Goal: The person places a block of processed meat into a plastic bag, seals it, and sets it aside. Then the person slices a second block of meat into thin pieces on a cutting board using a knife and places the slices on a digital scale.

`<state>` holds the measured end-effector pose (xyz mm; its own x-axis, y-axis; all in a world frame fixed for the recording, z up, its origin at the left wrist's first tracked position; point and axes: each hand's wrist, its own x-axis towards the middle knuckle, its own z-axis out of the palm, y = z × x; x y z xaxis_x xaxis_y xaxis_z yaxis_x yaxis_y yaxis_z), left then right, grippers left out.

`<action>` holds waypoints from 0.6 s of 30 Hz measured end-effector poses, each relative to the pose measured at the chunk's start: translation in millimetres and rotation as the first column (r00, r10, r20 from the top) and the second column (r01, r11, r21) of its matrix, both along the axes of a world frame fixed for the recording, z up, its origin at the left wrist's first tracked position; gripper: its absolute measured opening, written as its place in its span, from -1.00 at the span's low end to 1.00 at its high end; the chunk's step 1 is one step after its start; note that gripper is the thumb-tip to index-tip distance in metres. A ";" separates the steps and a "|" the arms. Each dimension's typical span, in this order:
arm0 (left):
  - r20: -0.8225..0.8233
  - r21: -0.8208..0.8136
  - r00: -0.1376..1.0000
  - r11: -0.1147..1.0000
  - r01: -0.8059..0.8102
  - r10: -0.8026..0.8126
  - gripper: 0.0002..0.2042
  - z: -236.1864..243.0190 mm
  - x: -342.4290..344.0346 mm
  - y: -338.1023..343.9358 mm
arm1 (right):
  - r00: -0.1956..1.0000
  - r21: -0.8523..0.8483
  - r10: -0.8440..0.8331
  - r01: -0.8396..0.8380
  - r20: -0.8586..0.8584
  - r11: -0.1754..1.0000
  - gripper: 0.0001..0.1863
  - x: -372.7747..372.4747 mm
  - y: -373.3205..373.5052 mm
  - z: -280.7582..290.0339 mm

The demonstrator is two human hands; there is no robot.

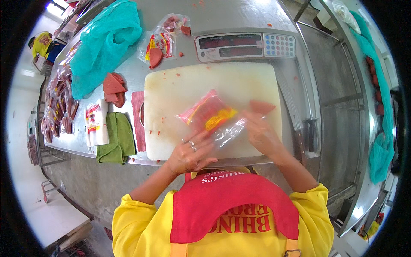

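- A printed clear bag (209,113) is lying over the pale cutting board (169,85), its pink corner pointing away from the person; its unprinted clear end is reaching toward the right hand (260,133).
- The left hand (191,150) is resting at the bag's near edge, its fingers touching the film and its thumb standing apart, so it is looking loosely open rather than clenched.
- The right hand is bending its fingers beside the bag's clear end; a reddish meat wedge (263,107) is showing just past the fingertips; blur is hiding the contact, so I cannot tell whether they are gripping wedge, film or neither.
- By judgement, the work is being at the bagging step; the next move is seemingly calling for a steadied, opened bag mouth and a wedge lined up with it.
- Left of the board, a green cloth (115,137) and more meat wedges (114,88) are lying on the bench (239,17); a scale (229,46) is standing beyond the board; a long knife (291,105) is lying along its right side.
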<state>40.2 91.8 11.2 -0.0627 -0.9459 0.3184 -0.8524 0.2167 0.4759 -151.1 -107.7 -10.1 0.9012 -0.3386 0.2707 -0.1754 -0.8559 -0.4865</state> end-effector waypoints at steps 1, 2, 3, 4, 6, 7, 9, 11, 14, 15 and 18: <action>-0.087 0.028 0.996 1.000 0.013 -0.010 -0.78 7.3 2.2 -4.1 | 1.000 0.021 -0.006 0.006 -0.009 1.000 -0.61 -3.0 1.0 7.2; -0.150 0.015 0.989 1.000 -0.007 0.009 -0.78 3.8 8.3 -7.5 | 1.000 0.054 -0.007 0.007 0.005 0.999 -0.61 -6.0 2.1 13.1; -0.092 -0.004 0.995 0.999 -0.043 0.042 -0.74 8.8 12.2 -21.8 | 1.000 0.087 -0.007 0.005 0.024 0.996 -0.61 -7.6 2.8 19.0; -0.037 -0.026 0.997 0.997 -0.069 0.068 -0.71 16.7 16.0 -43.7 | 0.999 0.118 -0.016 0.012 0.040 0.993 -0.62 -9.5 3.6 22.5; 0.076 0.033 0.994 0.996 -0.082 0.080 -0.63 18.7 21.8 -72.9 | 0.993 0.143 -0.066 0.052 0.101 0.988 -0.63 -11.8 7.0 27.3; 0.132 0.113 0.989 0.991 -0.074 0.059 -0.59 12.5 25.0 -83.4 | 0.987 0.153 -0.089 0.069 0.132 0.986 -0.64 -12.5 7.5 28.7; 0.199 0.226 0.980 0.972 -0.065 0.019 -0.51 7.0 24.1 -89.8 | 0.972 0.168 -0.178 0.152 0.152 0.974 -0.64 -14.5 4.3 29.2; 0.223 0.296 0.975 0.953 -0.059 -0.009 -0.44 5.2 20.4 -86.7 | 0.950 0.275 -0.283 0.240 0.132 0.931 -0.63 -16.5 1.1 30.5; 0.311 0.370 0.949 0.926 -0.079 -0.044 -0.38 6.4 19.2 -85.0 | 0.911 0.541 -0.412 0.334 0.025 0.771 -0.59 -11.3 5.7 31.4; 0.332 0.359 0.942 0.930 -0.075 -0.052 -0.36 5.3 19.4 -88.2 | 0.903 0.611 -0.430 0.345 -0.008 0.713 -0.58 -5.6 9.1 29.2; 0.364 0.340 0.929 0.938 -0.067 -0.065 -0.31 1.3 19.6 -95.9 | 0.893 0.633 -0.448 0.329 0.032 0.701 -0.53 4.5 14.1 19.0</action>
<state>59.8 -4.1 12.6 -0.1102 -0.9915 -0.0687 -0.9796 0.0966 0.1765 -146.6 -93.6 8.9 0.6108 -0.7914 0.0243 -0.2894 -0.2517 -0.9235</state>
